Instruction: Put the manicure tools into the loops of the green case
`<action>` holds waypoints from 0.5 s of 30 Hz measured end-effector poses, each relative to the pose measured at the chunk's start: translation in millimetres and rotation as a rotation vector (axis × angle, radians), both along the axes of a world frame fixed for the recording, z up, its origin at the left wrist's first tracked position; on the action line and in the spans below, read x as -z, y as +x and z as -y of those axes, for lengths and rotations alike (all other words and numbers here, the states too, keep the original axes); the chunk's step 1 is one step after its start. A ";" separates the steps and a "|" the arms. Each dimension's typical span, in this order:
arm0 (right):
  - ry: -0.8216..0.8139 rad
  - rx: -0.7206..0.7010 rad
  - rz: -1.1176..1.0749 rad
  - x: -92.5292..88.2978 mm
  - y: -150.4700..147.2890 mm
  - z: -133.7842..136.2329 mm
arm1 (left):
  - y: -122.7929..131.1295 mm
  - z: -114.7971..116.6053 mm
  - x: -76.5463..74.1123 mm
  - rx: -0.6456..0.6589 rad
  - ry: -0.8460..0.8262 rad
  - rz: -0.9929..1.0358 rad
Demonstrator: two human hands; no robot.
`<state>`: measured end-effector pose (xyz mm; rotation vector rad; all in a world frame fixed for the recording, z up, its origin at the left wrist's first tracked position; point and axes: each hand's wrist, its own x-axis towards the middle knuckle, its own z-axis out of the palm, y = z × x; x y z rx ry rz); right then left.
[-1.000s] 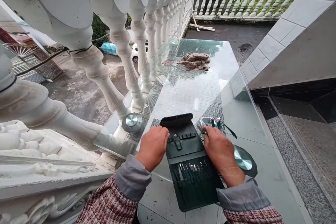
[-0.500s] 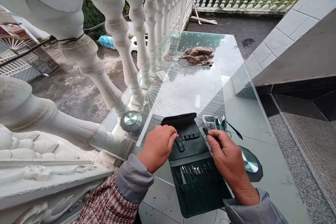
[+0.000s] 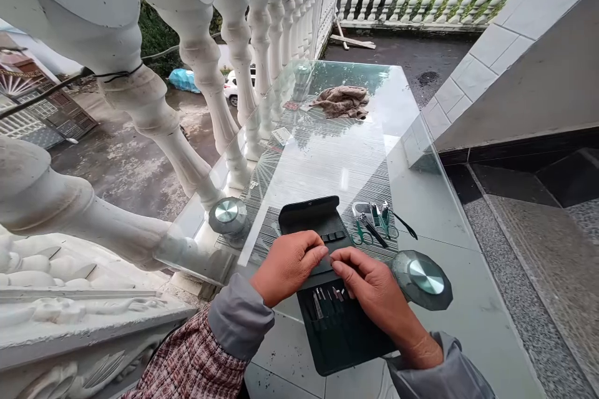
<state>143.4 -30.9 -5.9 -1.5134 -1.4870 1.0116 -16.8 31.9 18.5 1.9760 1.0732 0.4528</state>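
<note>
While the left hand and right hand, each narrowly pinched, contents impossible to tell, nearly meet above the open case on the glass table, nudging that case sideways could push the adjacent loose tools askew.

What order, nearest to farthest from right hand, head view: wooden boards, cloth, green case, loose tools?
1. Green case: directly below the right hand.
2. Loose tools: just beyond, on the glass table.
3. Cloth: its far end.
4. Wooden boards: past the glass table.
</note>
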 end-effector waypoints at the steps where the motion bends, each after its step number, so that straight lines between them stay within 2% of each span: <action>1: 0.009 -0.002 0.003 -0.6 -0.1 0.6 | 0.3 0.0 0.0 -0.006 -0.008 0.006; 4: 0.076 0.074 0.051 0.1 1.6 1.2 | -0.5 -1.5 -0.4 -0.052 -0.030 0.026; 7: 0.286 0.178 0.179 4.2 3.5 1.4 | -3.7 -4.6 -0.8 -0.113 -0.035 0.012; 11: 0.610 0.065 0.348 10.2 -0.3 3.3 | -7.8 -7.9 -1.1 -0.142 -0.069 0.001; 15: 0.700 -0.020 0.439 13.6 -5.5 5.4 | -9.0 -8.4 -1.5 -0.126 -0.113 0.015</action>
